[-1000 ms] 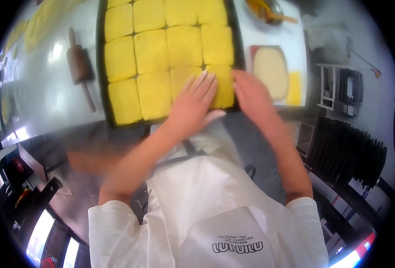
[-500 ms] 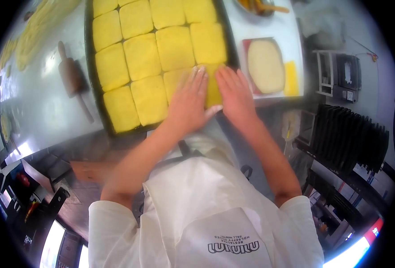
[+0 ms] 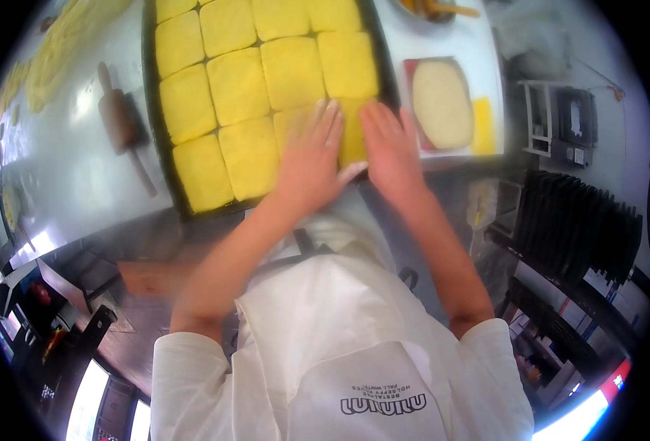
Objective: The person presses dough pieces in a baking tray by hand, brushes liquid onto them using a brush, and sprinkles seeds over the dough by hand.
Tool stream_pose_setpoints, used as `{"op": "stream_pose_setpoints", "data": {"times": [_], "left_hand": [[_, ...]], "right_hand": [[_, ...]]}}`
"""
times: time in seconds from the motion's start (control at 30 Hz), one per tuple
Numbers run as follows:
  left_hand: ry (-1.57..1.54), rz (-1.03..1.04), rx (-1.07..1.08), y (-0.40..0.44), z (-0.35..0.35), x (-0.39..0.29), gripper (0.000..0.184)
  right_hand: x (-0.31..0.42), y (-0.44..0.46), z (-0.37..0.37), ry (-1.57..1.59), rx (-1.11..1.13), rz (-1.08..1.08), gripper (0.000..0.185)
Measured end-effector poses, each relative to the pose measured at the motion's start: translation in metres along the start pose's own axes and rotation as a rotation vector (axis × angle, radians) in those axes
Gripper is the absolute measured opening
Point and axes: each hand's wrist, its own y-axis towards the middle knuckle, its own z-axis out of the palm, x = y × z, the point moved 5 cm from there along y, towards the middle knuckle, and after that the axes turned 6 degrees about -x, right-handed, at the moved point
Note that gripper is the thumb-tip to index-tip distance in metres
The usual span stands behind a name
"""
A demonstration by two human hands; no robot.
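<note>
Left hand (image 3: pixel 312 162) and right hand (image 3: pixel 393 154), upper centre of the frame, flank a yellow dough square (image 3: pixel 352 132) at the lower right of the black tray (image 3: pixel 386 73), fingers extended, grasping nothing. A rolling pin (image 3: pixel 119 121) lies upper left.

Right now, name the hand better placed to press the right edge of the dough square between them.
Probably the right hand: its fingers are at that edge, while the left hand is mostly left of the dough square.
</note>
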Motion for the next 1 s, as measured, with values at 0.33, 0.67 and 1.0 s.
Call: {"op": "stream_pose_setpoints", "data": {"times": [0.33, 0.67, 1.0], "left_hand": [[-0.062, -0.014, -0.162, -0.004, -0.035, 0.029, 0.063], [-0.103, 0.078, 0.017, -0.004, -0.005, -0.025, 0.067], [-0.686, -0.524, -0.089, 0.029, -0.003, -0.022, 0.032]], "right_hand": [[-0.032, -0.02, -0.056, 0.358, -0.326, 0.22, 0.035], [-0.037, -0.072, -0.044, 0.509, -0.37, 0.507, 0.029], [-0.08, -0.111, -0.026, 0.974, -0.436, 0.928, 0.019]]}}
